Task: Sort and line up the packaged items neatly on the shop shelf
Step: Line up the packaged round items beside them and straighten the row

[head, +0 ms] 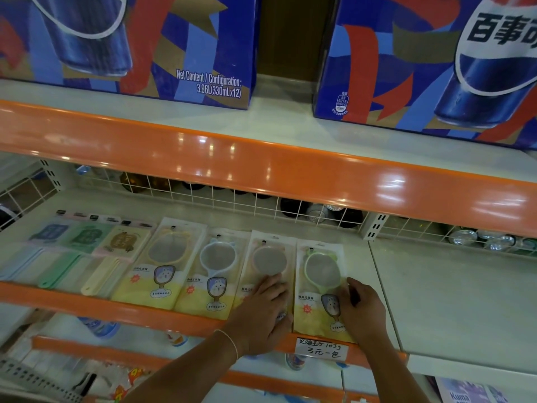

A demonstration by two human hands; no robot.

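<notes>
- green mirror pack [319,289] lower centre-right of frame, end of row, long axis front-to-back on shelf [453,298]
- right hand [361,311] on its right edge, fingers curled at pack side, seems pinching
- left hand [266,311] flat, fingers relaxed, pressing pink mirror pack [268,258] just left
- right hand nearer; nudge is leftward
</notes>
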